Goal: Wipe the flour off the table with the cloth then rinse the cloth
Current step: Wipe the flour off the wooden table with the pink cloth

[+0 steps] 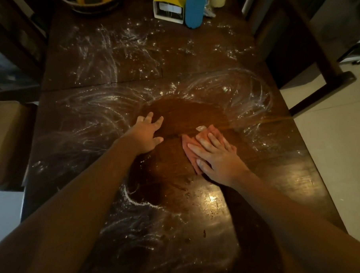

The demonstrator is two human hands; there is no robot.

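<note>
Right hand (215,153) flat on cloth (191,148), mid-table (296,168); flour (101,55) beyond

Your table (208,199) is dark wood with visible grain — glossy and light-catching where it is bare, dull and chalky wherever the flour (101,57) lies in thin, matt white streaks. The cloth (211,131) looks like soft, matt pinkish fabric, slightly rumpled. At the far end, the blue bottle (195,9) looks smooth, the box (169,8) is printed card — and the floor (330,140) is pale, smooth tile.
</note>
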